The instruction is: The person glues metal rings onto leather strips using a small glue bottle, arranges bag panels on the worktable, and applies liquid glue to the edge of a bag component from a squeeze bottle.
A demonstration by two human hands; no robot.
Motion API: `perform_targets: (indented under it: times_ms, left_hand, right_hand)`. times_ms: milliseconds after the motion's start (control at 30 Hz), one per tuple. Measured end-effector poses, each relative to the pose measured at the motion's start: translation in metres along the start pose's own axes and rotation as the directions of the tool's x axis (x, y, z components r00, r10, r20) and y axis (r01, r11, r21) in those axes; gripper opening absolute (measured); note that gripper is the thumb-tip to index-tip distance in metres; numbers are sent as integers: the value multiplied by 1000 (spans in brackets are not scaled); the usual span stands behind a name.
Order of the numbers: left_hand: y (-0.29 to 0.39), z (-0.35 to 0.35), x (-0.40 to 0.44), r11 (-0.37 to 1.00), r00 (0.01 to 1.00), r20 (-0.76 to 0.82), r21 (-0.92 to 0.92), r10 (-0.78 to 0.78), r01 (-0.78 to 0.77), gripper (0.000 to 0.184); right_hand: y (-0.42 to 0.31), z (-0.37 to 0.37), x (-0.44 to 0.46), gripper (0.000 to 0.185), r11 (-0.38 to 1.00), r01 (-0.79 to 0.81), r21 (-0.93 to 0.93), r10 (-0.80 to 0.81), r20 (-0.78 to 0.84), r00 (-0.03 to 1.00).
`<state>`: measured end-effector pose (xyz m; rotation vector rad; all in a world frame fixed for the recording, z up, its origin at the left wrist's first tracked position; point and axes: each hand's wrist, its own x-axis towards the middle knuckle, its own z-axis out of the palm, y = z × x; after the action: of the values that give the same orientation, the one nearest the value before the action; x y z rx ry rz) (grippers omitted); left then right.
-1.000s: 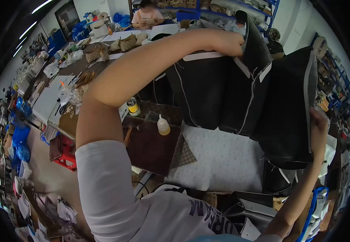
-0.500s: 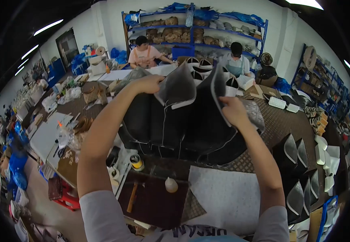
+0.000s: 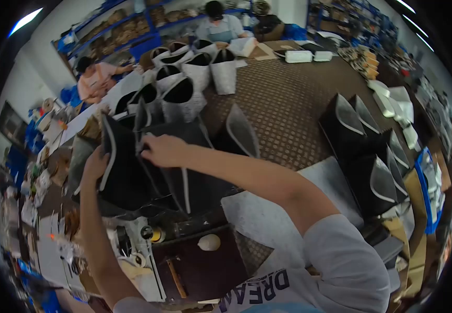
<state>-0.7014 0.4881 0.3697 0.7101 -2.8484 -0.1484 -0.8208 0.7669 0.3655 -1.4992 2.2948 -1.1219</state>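
Both my hands are at a cluster of black bag-like pieces with pale edges, standing on the patterned table [image 3: 283,109]. My left hand [image 3: 95,164] is closed at the pale edge of the left black bag piece [image 3: 127,167]. Fingers pinched, my right hand [image 3: 164,151] grips the upper rim of the black bag piece [image 3: 197,180] beside it. Just right of them, another black bag piece [image 3: 241,130] shows its grey lining. Behind stand several whitish bags [image 3: 184,107] with dark openings. The fingertips of my left hand are partly hidden.
In front lie a dark board [image 3: 208,271] with a hammer [image 3: 176,276] and a white bottle [image 3: 209,242], a yellow-banded can [image 3: 155,234], and a pale sheet [image 3: 262,214]. More black bag pieces [image 3: 377,177] stand right. Two people sit across the table.
My view has swung right and downward. My right hand has moved left, closer to my left hand, and now grips a rim there. The whitish bags behind have come into fuller view.
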Motion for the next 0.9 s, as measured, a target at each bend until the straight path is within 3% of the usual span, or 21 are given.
perform_targets:
  times_ms: [33, 67, 133, 233, 267, 333, 367, 400, 467, 533, 567, 600, 667, 733, 800, 900]
  left_hand:
    - [3, -3, -2, 999, 999, 33, -44, -9, 10, 50]
    - [-16, 8, 7, 987, 998, 59, -160, -21, 31, 51]
    - [-39, 15, 14, 977, 994, 100, -202, -49, 68, 51]
    - [-41, 13, 17, 969, 991, 116, -227, -68, 93, 51]
    - [-40, 11, 18, 969, 990, 119, -228, -73, 99, 51]
    - [-37, 8, 20, 968, 989, 122, -226, -83, 109, 51]
    - [-36, 6, 20, 967, 988, 121, -225, -91, 117, 51]
    - [-34, 5, 19, 967, 988, 121, -226, -96, 121, 51]
    - [-32, 4, 17, 966, 987, 120, -222, -109, 133, 51]
    - [-27, 2, 17, 966, 986, 117, -218, -119, 142, 51]
    - [-28, 1, 17, 967, 985, 119, -211, -121, 145, 51]
    - [-28, 1, 14, 966, 985, 120, -208, -128, 151, 51]
    - [-25, -2, 7, 967, 983, 123, -201, -136, 158, 51]
    - [-22, -7, -7, 966, 979, 126, -186, -158, 180, 51]
    - [-20, -8, -16, 966, 976, 131, -174, -171, 193, 51]
    - [-21, -6, -12, 966, 974, 154, -170, -169, 194, 51]
  right_hand:
    - [-4, -8, -17, 40, 1000, 3, 23, -3, 0, 1000]
    - [-3, -15, -33, 37, 997, 65, 40, -62, -87, 994]
    - [11, -40, -66, 32, 988, 120, 95, -98, -210, 973]
    - [84, -92, -113, 23, 985, 126, -115, -169, -545, 821]
    - [116, -118, -131, 23, 963, 46, -267, -206, -611, 764]
    - [188, -172, -179, 23, 951, -179, -253, -62, -722, 690]
    - [232, -197, -205, 22, 918, -308, -251, -15, -797, 604]
    - [275, -221, -234, 23, 859, -475, -192, 81, -864, 496]
    - [346, -266, -298, 22, 651, -706, -278, -8, -933, 360]
    - [404, -303, -359, 23, 433, -879, -201, 135, -949, 284]
    - [408, -320, -378, 26, 343, -933, -109, 292, -932, 216]
    - [421, -329, -396, 27, 314, -946, -79, 232, -960, 157]
    - [475, -354, -434, 35, 255, -960, -117, 238, -955, 180]
    - [502, -379, -451, 56, 119, -987, -106, 501, -852, 152]
    - [491, -393, -437, 76, -32, -994, -107, 715, -698, 52]
    - [490, -394, -428, 72, -186, -957, -223, 825, -564, -29]
